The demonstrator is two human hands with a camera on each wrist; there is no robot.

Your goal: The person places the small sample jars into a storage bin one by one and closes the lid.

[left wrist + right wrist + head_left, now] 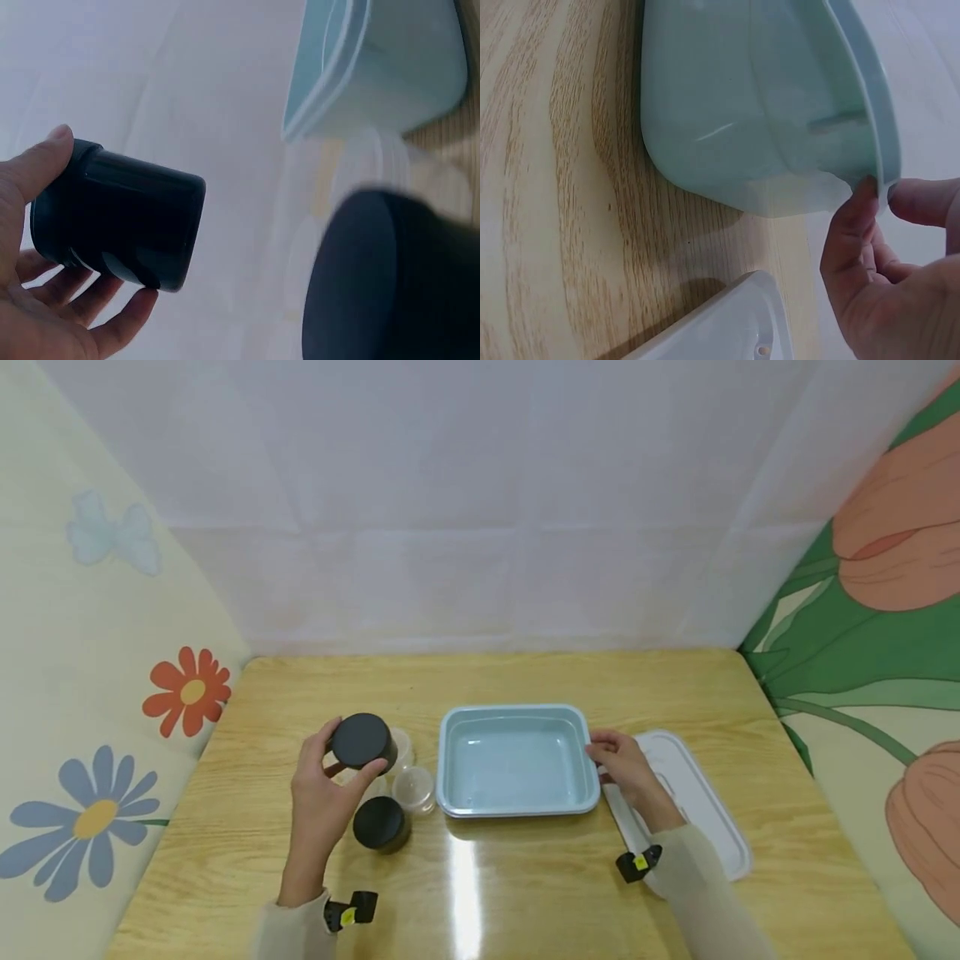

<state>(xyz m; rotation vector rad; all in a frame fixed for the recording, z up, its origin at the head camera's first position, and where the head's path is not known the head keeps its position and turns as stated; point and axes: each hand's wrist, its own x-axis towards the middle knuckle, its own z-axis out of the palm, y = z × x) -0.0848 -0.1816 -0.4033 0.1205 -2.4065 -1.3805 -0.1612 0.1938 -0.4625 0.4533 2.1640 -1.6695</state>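
My left hand [324, 793] holds a black round jar [364, 742] above the table, its fingers and thumb around the sides. In the left wrist view the jar [120, 214] is tilted on its side relative to that camera. Below it a second black jar [381, 823] stands on the table. Small clear cups [414, 788] sit beside these jars. With thumb and fingers my right hand [626, 768] pinches the right rim of a light blue rectangular bin [517, 811]; the right wrist view shows this grip on the rim [885, 150].
A white lid [705, 802] lies on the wooden table [525, 893] to the right of the bin, partly under the right forearm. A white cloth [480, 568] hangs behind the table, with flower-printed cloths at both sides.
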